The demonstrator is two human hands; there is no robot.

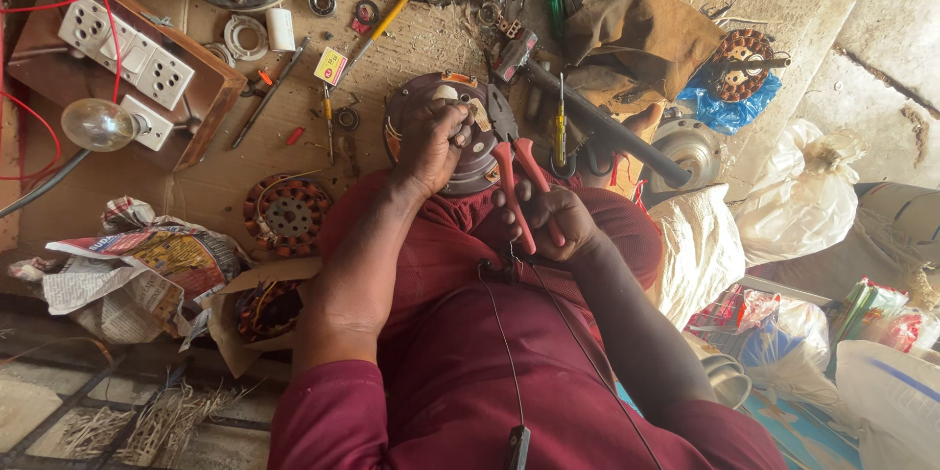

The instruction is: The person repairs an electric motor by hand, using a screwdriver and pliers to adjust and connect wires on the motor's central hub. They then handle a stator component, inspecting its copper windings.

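- Near the middle of the frame, my left hand (431,142) presses its fingers (456,129) onto the round motor housing (411,108) resting on my lap; whether they pinch anything I cannot tell.
- Just right of it, my right hand (553,220) is clenched around the red-handled pliers (514,171), whose nose touches the housing's edge.
- Beside the pliers lies a yellow screwdriver (560,127).
- At lower left sits a copper-wound stator (286,213).
- At upper left, a switchboard (127,54) and a light bulb (98,124).
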